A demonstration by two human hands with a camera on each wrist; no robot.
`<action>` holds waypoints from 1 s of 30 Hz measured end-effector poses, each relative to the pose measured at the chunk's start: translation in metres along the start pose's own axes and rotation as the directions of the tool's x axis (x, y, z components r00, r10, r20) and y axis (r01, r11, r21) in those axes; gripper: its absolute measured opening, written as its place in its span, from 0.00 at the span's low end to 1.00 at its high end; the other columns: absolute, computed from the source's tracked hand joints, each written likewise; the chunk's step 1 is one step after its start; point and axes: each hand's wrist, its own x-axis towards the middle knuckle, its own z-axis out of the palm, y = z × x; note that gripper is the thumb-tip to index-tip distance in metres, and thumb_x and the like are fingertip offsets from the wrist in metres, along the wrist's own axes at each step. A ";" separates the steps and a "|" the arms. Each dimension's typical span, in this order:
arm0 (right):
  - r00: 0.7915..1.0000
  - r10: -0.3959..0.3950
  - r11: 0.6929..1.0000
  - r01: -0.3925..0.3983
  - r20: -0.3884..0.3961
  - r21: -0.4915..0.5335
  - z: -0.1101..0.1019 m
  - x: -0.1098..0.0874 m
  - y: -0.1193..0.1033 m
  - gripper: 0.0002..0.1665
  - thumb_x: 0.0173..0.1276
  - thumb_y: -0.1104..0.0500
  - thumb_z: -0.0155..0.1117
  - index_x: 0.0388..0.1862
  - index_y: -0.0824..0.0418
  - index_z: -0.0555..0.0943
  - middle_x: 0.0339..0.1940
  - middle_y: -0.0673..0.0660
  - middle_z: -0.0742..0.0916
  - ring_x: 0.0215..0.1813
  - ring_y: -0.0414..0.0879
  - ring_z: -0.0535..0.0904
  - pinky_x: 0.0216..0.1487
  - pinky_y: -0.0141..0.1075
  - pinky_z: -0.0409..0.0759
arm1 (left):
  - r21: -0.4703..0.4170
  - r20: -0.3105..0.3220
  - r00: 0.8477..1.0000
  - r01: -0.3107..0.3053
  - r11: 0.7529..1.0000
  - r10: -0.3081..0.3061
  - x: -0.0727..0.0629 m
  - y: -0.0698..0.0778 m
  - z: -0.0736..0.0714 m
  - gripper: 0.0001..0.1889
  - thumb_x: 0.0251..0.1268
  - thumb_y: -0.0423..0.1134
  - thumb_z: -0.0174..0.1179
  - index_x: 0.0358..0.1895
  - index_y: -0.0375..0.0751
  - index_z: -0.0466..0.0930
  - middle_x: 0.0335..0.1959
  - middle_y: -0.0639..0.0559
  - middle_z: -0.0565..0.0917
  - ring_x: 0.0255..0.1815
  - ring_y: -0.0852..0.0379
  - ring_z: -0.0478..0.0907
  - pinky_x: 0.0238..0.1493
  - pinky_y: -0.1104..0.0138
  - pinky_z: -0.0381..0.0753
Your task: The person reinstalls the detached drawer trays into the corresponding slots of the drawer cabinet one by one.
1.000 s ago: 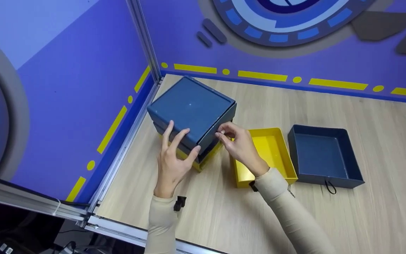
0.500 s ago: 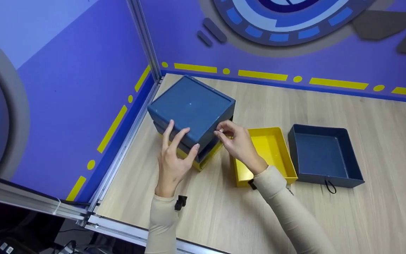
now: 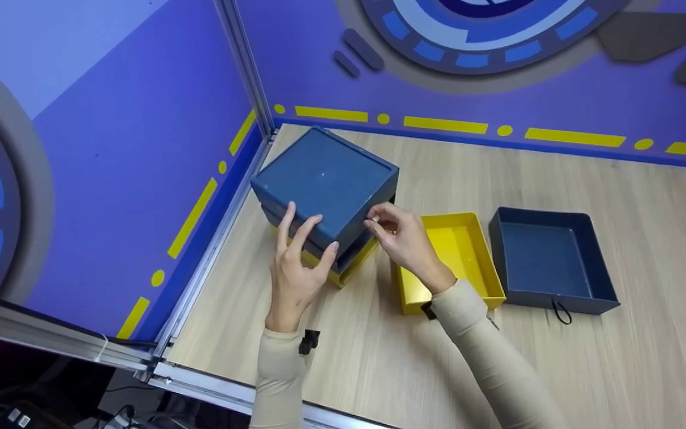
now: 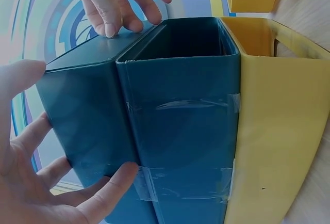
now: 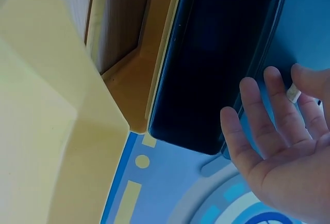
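A dark blue top box (image 3: 325, 179) sits on a dark blue open-fronted casing (image 4: 180, 90), with a yellow casing (image 4: 281, 126) at the bottom of the stack. My left hand (image 3: 298, 271) rests over the top box's near edge, fingers spread and mostly straight on its top and side. At the front face of that box, my right hand (image 3: 402, 238) pinches a small whitish piece (image 5: 293, 94) between thumb and index finger. Its other fingers extend across the opening in the right wrist view. Clear tape (image 4: 180, 102) shows on the blue casing's side.
Right of the stack, a yellow drawer (image 3: 459, 256) lies on the wooden table (image 3: 646, 262), partly behind the right forearm. Beside it is a dark blue drawer (image 3: 548, 262) with a black loop (image 3: 562, 313) at its front. Printed panels (image 3: 140, 149) stand at the left and back.
The top box's front face has moved in, and the dark gap along its upper edge has closed. My right hand shifted slightly with it; my left hand stays on the box.
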 end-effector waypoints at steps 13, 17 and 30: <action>0.998 -0.020 0.986 0.030 0.061 -0.163 -0.039 -0.038 0.000 0.21 0.78 0.53 0.69 0.66 0.58 0.84 0.60 0.58 0.90 0.58 0.57 0.88 0.63 0.57 0.85 | -0.027 0.004 1.000 0.007 1.000 -0.007 -0.003 0.001 0.003 0.27 0.69 0.53 0.72 0.70 0.60 0.81 0.87 0.46 0.59 0.49 0.42 0.87 0.25 0.64 0.71; 1.000 -0.016 0.975 0.020 0.019 -0.220 -0.060 -0.056 0.007 0.23 0.77 0.55 0.70 0.66 0.61 0.83 0.62 0.61 0.89 0.60 0.60 0.87 0.63 0.59 0.83 | -0.034 0.006 1.000 0.005 0.999 -0.005 -0.001 0.000 0.003 0.27 0.70 0.53 0.71 0.70 0.60 0.80 0.88 0.47 0.58 0.45 0.44 0.86 0.24 0.66 0.68; 0.983 -0.007 0.923 -0.064 -0.182 -0.380 -0.114 -0.131 0.045 0.18 0.72 0.61 0.74 0.58 0.65 0.86 0.54 0.62 0.91 0.53 0.58 0.88 0.57 0.26 0.81 | -0.027 0.030 0.999 0.013 1.000 -0.013 0.000 -0.003 -0.002 0.27 0.71 0.54 0.70 0.71 0.61 0.79 0.88 0.48 0.56 0.68 0.38 0.81 0.31 0.61 0.77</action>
